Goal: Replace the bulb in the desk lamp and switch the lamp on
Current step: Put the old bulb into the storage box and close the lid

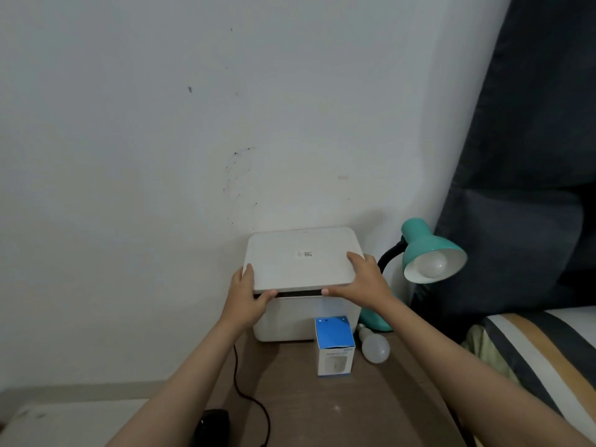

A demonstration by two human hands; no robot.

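A teal desk lamp [425,243] stands at the back right of the brown table [306,408], with a white bulb [430,263] in its shade, unlit. A loose white bulb [374,347] lies on the table beside a blue and white bulb box [334,346]. A white storage box [290,321] sits against the wall. My left hand [248,293] grips the left front corner of the white lid [303,259], and my right hand [362,280] grips its right front corner. A dark gap shows under the lid's front edge.
A black cable [245,385] runs across the table's left side to a black object [211,427] at the front edge. A dark curtain [529,156] hangs on the right above a striped bed cover [548,346]. The white wall is directly behind.
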